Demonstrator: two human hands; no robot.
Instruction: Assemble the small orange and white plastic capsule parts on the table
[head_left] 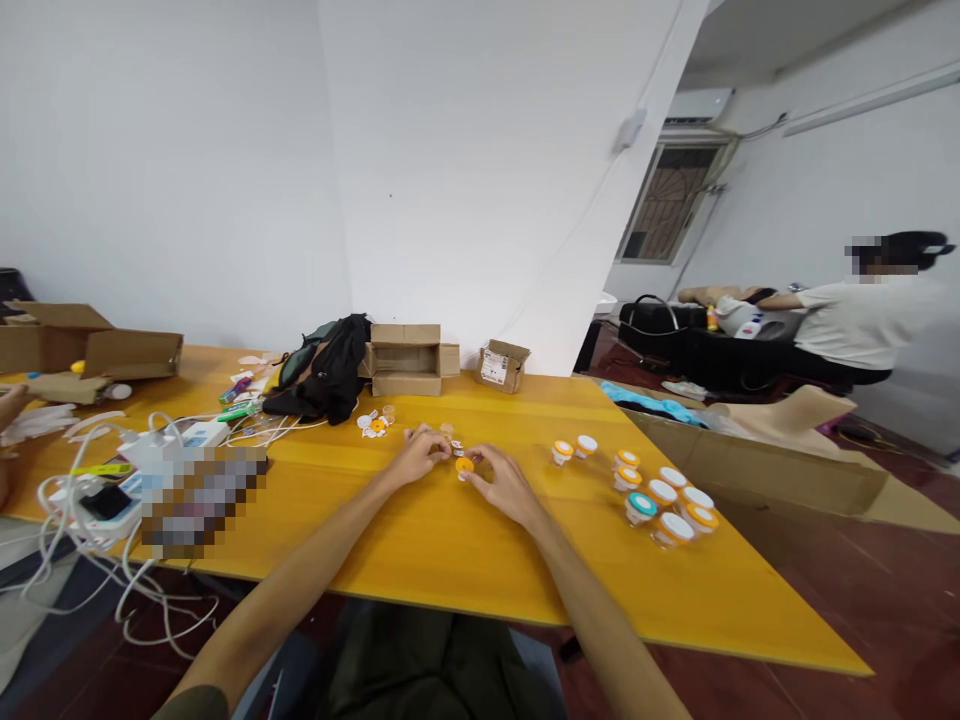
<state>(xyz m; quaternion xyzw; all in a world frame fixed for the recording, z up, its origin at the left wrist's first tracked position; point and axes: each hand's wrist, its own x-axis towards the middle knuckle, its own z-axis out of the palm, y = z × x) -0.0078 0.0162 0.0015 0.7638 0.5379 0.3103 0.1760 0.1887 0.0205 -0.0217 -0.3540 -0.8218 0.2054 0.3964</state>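
Note:
Over the middle of the yellow table (420, 540), my right hand (508, 485) has its thumb and fingers closed round an orange disc (465, 465) with a white part beneath it. My left hand (417, 458) is just to the left, fingertips pinched close to small white pieces (457, 449); whether it holds one is too small to tell. Behind my hands a clear round piece (447, 429) lies on the table. Loose white and orange discs (373, 425) are scattered to the left of my left hand.
Several lidded jars (663, 492) stand at the right. Open cardboard boxes (406, 360) and a black bag (322, 370) line the back. White cables and a power strip (161, 450) fill the left. A person (855, 320) sits beyond, far right; another hand (9, 405) shows far left.

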